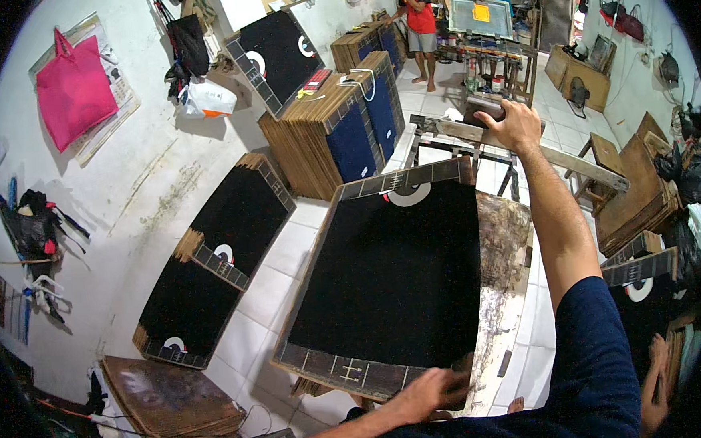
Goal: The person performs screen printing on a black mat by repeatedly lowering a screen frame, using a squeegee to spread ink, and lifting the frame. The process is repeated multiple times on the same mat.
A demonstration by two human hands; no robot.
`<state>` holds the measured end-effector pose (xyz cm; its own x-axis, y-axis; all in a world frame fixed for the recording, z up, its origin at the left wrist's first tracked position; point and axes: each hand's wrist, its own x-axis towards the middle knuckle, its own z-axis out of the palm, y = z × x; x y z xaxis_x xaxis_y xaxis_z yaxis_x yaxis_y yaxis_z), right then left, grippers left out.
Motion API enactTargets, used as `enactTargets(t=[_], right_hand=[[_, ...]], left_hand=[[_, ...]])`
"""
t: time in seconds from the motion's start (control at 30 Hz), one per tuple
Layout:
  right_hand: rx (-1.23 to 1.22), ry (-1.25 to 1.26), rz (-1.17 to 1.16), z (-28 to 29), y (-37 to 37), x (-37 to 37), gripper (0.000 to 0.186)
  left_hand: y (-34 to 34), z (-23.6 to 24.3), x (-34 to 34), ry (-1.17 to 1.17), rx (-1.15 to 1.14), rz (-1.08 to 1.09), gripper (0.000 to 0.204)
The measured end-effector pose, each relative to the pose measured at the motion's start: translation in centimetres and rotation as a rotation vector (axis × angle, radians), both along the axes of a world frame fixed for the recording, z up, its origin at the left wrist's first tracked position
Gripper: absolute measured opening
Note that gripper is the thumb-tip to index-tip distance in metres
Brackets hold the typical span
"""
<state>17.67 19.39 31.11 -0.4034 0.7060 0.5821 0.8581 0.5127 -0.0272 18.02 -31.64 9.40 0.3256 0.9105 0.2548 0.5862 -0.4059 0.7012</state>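
Note:
In front of me a large board with taped, marked edges (339, 368) carries a flat black cloth panel (390, 273) with a white-and-red ring print at its far edge. My left hand (429, 395) is at the board's near right corner, smeared by motion, so its fingers cannot be made out. My right arm stretches forward past the board. Above a wooden rail (580, 165) at the far end, my right hand (516, 124) has its thumb spread from the fingers. The fingertips are partly hidden, and a dark shape lies beside them.
A stained plank (503, 290) runs along the board's right side. Two more black-covered boards (229, 210) lean at the left. Behind them stands a tall stack of boards (306, 149). Two people (420, 18) are at the back near a framed screen (479, 18). Someone's hand (657, 369) shows at lower right.

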Motion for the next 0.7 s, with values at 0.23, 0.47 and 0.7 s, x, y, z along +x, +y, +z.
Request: enactTargets(t=[0.23, 0.47, 0.7], right_hand=[[-0.044, -0.018, -0.048, -0.2, 0.2, -0.3, 0.083], [-0.053, -0.014, -0.061, 1.0, 0.2, -0.6, 0.082], [0.0, -0.043, -0.121, 0.2, 1.2, -0.7, 0.089]], left_hand=[[-4.8, -11.0, -24.7, 0.436, -0.062, 1.377, 0.065], [-15.9, -18.1, -34.7, -0.079, -0.4, 1.623, 0.051], [-13.5, -19.4, -32.1, -0.575, -0.265, 1.417, 0.05]])
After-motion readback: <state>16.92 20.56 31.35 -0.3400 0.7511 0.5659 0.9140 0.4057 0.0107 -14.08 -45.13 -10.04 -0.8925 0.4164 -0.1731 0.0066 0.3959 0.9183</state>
